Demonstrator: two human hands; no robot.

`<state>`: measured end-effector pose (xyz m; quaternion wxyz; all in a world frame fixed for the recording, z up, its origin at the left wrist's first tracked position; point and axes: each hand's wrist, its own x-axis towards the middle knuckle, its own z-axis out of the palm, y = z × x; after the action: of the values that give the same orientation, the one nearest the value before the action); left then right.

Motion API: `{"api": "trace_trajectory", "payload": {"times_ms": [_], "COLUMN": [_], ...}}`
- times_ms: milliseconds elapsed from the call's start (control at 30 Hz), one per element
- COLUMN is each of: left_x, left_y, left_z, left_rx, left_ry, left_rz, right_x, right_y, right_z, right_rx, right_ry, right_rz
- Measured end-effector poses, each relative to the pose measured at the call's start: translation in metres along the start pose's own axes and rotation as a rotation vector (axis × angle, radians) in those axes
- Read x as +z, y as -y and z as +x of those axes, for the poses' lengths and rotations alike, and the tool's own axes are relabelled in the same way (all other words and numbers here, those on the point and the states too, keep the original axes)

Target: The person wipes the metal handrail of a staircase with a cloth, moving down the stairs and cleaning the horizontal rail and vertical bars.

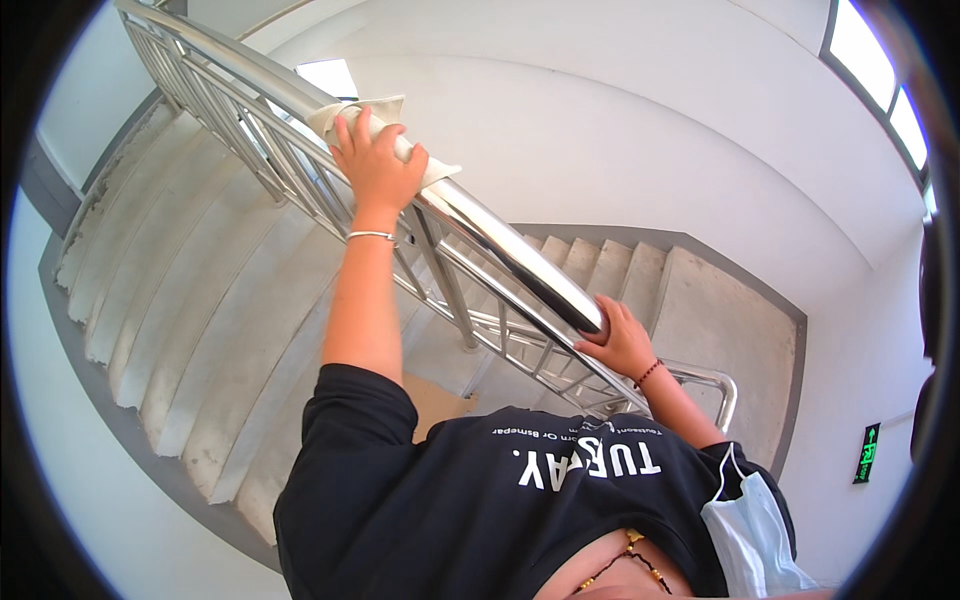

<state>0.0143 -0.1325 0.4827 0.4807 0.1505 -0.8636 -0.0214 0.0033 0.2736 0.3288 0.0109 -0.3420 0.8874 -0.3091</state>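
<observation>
With fingers spread and curved over a cream cloth [390,139], my left hand [379,169] holds it against the top of a polished metal handrail [510,247]. The cloth wraps around the rail, its corners sticking out on both sides. Lower on the same rail, my right hand [619,337] grips the bare metal, thumb on the near side and fingers over the far side. Between my hands the shiny tube is uncovered. The palms and the rail's underside are hidden.
Metal balusters [442,277] stand below the rail. Concrete steps [202,300] curve along the left, and more steps [607,266] meet a landing [735,315] beyond the railing. A pale blue face mask [757,532] hangs at my right sleeve. Brown cardboard [435,401] lies below.
</observation>
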Motion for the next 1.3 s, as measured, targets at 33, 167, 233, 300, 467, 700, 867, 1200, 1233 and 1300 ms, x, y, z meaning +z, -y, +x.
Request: {"api": "trace_trajectory", "payload": {"times_ms": [33, 167, 233, 300, 467, 700, 867, 1200, 1233, 1300], "left_x": [0.003, 0.015, 0.012, 0.014, 0.015, 0.005, -0.022, -0.034, -0.034, -0.036], "left_y": [-0.005, -0.003, -0.008, -0.015, -0.064, -0.034, 0.002, -0.008, -0.011, -0.019], "left_z": [0.002, 0.0, -0.002, -0.015, -0.063, -0.025, 0.049, 0.009, -0.003, -0.017], "left_rx": [-0.056, -0.03, -0.024, -0.032, -0.234, -0.25, -0.39, 0.21, 0.285, 0.331], "left_ry": [0.033, -0.007, -0.016, -0.061, 0.026, 0.044, 0.21, 0.56, 0.575, 0.598], "left_rz": [0.03, -0.08, -0.122, -0.196, -0.284, -0.265, 0.117, 0.035, -0.04, -0.185], "right_x": [-0.003, -0.004, 0.013, 0.011, 0.018, 0.02, 0.027, 0.028, 0.028, 0.026], "right_y": [0.013, 0.102, 0.131, 0.144, 0.142, 0.135, 0.134, 0.133, 0.133, 0.133], "right_z": [0.015, 0.097, 0.128, 0.132, 0.134, 0.134, 0.132, 0.132, 0.132, 0.133], "right_rx": [-0.07, -0.387, -0.41, -0.267, -0.274, -0.293, -0.331, -0.326, -0.322, -0.316], "right_ry": [-0.002, -0.122, -0.189, -0.107, -0.15, -0.195, -0.232, -0.253, -0.251, -0.248], "right_rz": [-0.003, -0.052, -0.005, -0.036, -0.056, -0.066, -0.044, -0.044, -0.042, -0.042]}}
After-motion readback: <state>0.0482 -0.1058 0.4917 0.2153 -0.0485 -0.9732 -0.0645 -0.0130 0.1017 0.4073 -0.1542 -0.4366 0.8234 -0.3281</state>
